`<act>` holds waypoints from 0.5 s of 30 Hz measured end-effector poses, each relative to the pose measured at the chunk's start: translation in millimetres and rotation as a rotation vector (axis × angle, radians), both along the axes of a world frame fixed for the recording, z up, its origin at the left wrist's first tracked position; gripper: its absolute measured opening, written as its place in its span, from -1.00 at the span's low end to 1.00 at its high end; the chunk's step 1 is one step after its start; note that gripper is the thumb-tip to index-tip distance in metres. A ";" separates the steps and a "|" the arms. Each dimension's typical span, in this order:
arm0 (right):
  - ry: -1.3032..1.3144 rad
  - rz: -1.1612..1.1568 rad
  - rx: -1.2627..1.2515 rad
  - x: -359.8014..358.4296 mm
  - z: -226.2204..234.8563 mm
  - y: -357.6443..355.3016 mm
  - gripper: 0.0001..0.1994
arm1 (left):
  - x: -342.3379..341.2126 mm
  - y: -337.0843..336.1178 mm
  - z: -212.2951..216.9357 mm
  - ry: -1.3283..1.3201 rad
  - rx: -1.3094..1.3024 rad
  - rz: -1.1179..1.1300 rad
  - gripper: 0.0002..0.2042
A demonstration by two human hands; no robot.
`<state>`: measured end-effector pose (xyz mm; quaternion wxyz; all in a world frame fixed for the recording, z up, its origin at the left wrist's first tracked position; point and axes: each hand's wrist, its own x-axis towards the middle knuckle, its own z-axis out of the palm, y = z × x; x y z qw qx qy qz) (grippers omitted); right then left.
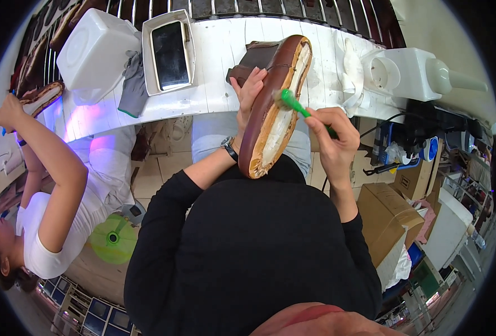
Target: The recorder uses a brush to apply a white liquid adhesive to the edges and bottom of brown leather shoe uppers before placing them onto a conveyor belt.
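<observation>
A brown shoe (274,106) is held sole-up above the lap, clamped by the left hand (248,92), while a green brush (293,103) is gripped by the right hand (335,137). Glue could be smeared onto the leather upper if the brush is allowed past the sole edge.

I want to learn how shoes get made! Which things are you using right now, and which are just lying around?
In use:
brown shoe, held by the left hand
green brush, held by the right hand

Lying about:
white tub
grey glove
white tray
cardboard box
</observation>
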<state>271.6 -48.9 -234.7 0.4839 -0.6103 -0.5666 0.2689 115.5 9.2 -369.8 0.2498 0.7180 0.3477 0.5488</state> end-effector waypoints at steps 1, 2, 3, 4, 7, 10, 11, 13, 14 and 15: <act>-0.002 0.001 0.001 2.2 -2.0 3.5 -0.88 | 0.2 0.2 -2.8 0.047 0.016 0.019 -0.14; 0.012 -0.029 -0.031 4.4 -4.9 6.8 -0.89 | -0.3 0.3 -5.4 0.111 0.037 0.037 -0.18; 0.023 -0.062 -0.062 7.5 -7.9 9.9 -0.90 | 0.5 0.3 -3.8 0.106 0.039 0.037 -0.18; 0.020 -0.081 -0.057 10.0 -11.7 14.3 -0.92 | 0.3 -0.1 -1.6 0.130 0.052 0.035 -0.14; -0.013 -0.165 -0.132 20.1 -26.5 29.2 -0.91 | 4.4 1.2 -1.2 0.092 0.134 0.048 -0.05; -0.039 -0.218 -0.116 31.8 -43.4 45.5 -0.87 | 10.0 -3.0 8.5 -0.023 0.144 0.045 -0.07; -0.053 -0.245 -0.113 36.4 -48.1 51.8 -0.86 | 11.0 -4.3 12.1 -0.071 0.085 0.030 -0.12; -0.109 -0.268 -0.099 46.7 -55.9 65.5 -0.84 | 9.3 -4.6 10.0 -0.061 0.084 0.024 -0.12; -0.119 -0.295 -0.118 51.7 -57.8 71.4 -0.84 | 9.7 -5.1 11.6 -0.062 0.085 0.017 -0.12; -0.126 -0.317 -0.134 54.1 -58.4 77.0 -0.84 | 9.2 -3.2 12.8 -0.060 0.090 0.015 -0.12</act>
